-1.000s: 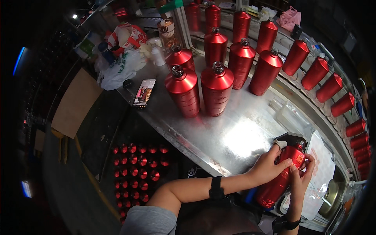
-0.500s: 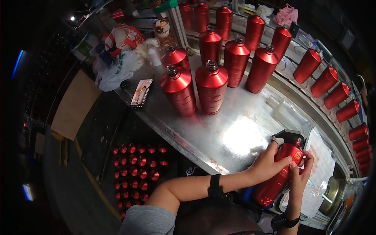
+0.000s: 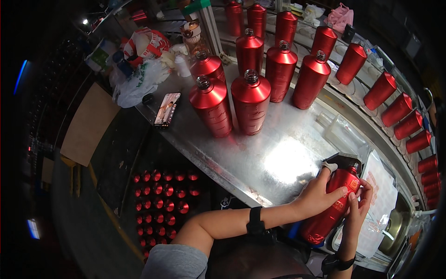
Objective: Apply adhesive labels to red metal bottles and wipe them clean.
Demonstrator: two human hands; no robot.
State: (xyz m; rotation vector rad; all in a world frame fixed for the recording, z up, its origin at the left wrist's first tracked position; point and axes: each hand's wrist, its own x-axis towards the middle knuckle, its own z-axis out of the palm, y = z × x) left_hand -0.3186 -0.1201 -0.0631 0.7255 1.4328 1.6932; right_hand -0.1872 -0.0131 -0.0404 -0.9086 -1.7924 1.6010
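Note:
A shiny red bottle (image 3: 325, 217) with a short clear neck and a small gold label (image 3: 355, 184) lies tilted before me, its neck pointing away. My left hand (image 3: 318, 191) is closed over its upper side, thumb on the front near the label; a pale wrap covers one fingertip. On the opposite side, my right hand (image 3: 358, 204) grips the bottle, with thumb and fingers pressed beside the label. A dark holder (image 3: 344, 160) sits behind the bottle's neck, partly hidden. Beyond my hands, several similar red bottles (image 3: 251, 104) stand upright on the metal table (image 3: 223, 158).
Along the far and right side curves a conveyor carrying red bottles (image 3: 350, 64). A phone (image 3: 167, 110) and plastic bags (image 3: 139, 86) lie at the table's left. White label sheets (image 3: 378, 186) are at right, near a metal bowl (image 3: 397, 229). Below left, many red bottle tops (image 3: 158, 204) stand in rows.
The conveyor bottles have shifted along the curve toward the right and nearer me. My right thumb has moved slightly down and right on the bottle; my left hand stays nearly in place.

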